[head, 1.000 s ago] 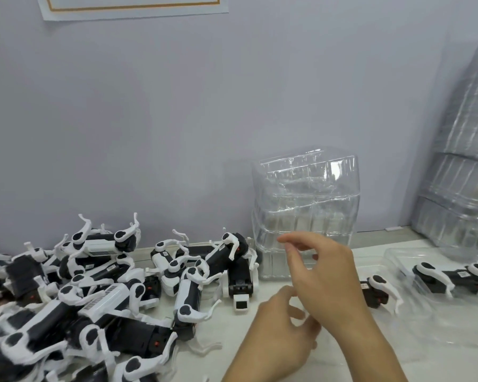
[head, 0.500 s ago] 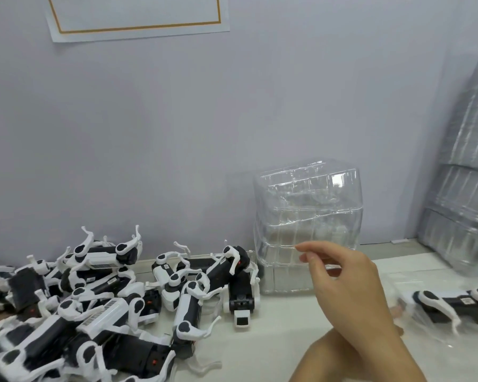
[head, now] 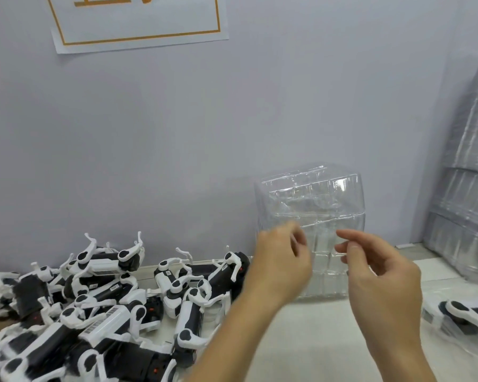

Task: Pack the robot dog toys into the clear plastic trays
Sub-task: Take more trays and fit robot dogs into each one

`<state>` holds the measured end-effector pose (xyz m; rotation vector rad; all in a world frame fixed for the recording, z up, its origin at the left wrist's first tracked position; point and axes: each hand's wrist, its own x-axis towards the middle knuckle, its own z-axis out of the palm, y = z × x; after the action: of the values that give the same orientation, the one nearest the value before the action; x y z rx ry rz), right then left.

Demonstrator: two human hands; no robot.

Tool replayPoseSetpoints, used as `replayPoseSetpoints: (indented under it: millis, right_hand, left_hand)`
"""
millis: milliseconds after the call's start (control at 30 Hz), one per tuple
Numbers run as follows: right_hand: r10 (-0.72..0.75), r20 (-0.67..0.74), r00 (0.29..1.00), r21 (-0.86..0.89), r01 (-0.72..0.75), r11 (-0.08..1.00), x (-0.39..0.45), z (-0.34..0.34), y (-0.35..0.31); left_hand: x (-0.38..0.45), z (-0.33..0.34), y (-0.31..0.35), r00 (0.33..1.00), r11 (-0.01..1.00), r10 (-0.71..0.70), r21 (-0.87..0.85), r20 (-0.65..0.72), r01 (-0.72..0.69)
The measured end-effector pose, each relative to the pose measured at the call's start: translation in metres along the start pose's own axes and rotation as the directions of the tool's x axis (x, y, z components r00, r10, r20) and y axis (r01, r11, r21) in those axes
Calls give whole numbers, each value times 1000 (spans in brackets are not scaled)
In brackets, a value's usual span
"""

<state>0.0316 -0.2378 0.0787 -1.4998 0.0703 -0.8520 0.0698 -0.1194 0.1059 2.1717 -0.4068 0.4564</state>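
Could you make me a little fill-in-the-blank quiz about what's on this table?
1. The pile of toy dogs lies to the ____ of the stack of clear trays.
2. The toy dogs are black and ____.
3. The left hand and right hand are raised in front of the ____.
4. The paper sign on the wall has an ____ border.

Answers: left; white; trays; orange

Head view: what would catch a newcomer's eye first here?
Probably the jumbled heap of black-and-white robot dog toys filling the table's left side. Next, the two hands, left hand and right hand, raised mid-frame before the stack of clear plastic trays by the wall. One packed toy lies at the right edge.
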Motion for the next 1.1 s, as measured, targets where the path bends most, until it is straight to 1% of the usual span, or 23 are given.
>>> replayPoseSetpoints:
  millis: [33,67,100,133,167,200,233,267,300,333,433,600,667,733,767,800,867,933,1000,1033,1100]
  right_hand:
    - [8,3,1000,5,-8,1000,0,0,0]
    - [14,8,1000,5,-14,1000,-1,0,0]
    - [19,14,1000,0,-19,1000,-1,0,0]
    - [23,21,1000,-6,-22,1000,-1,0,0]
    - [25,28,999,-12,-25,1000,-1,0,0]
    - [28,34,999,-17,-27,999,-1,1,0]
    - [30,39,999,-22,-29,999,-1,1,1]
    - [31,42,999,-26,-30,999,-1,0,1]
    - [32,42,999,-29,-31,999,-1,0,2]
    - [31,41,999,-30,-30,999,0,0,3]
    - [24,27,999,-24,-24,999,0,-1,3]
    - [7,-30,1000,-8,-7,1000,2,-1,-2]
    - [-8,-68,998,4,9,1000,5,-3,-5]
    - [-15,-107,994,27,18,999,8,-7,-9]
    - [-11,-133,991,39,17,999,11,-11,-12]
    - [-2,-164,987,48,10,999,14,-16,-16]
    - [21,-216,976,46,-12,999,22,-27,-22]
    - [56,-207,977,16,-54,998,29,-41,-25]
    - [112,-124,986,-18,-115,993,35,-53,-30]
    - [144,-65,987,-42,-147,988,37,-57,-33]
    - [190,30,981,-126,-185,975,38,-59,-36]
  left_hand:
    - [14,-12,4,991,997,60,46,-117,-55]
    - [27,-20,6,970,986,137,122,-199,-114]
    - [36,-26,5,963,976,168,171,-212,-133]
    - [45,-28,4,969,955,173,272,-178,-120]
    - [57,-31,3,983,924,147,371,-108,-97]
    - [67,-35,4,996,886,90,458,-18,-72]
    - [74,-37,2,998,862,29,505,56,-53]
    - [78,-37,0,995,869,-20,493,103,-33]
    - [80,-36,-2,993,898,-47,440,113,-8]
    - [81,-36,-3,995,930,-51,367,88,15]
    - [79,-42,3,997,976,13,216,-77,4]
    - [46,-65,22,960,992,126,36,-252,-121]
    - [17,-69,23,945,991,124,0,-302,-130]
    - [-18,-69,19,934,992,79,-67,-349,-109]
    - [-34,-67,14,935,989,45,-119,-351,-92]
    - [-50,-64,8,947,983,2,-172,-321,-60]
    - [-73,-61,-3,980,978,-56,-210,-192,14]
    - [-87,-62,-12,997,983,-27,-185,-74,13]
    - [-93,-72,-16,998,988,10,-155,64,0]
    - [-95,-77,-18,988,992,19,-124,152,0]
    - [-97,-82,-23,944,999,-6,-48,329,23]
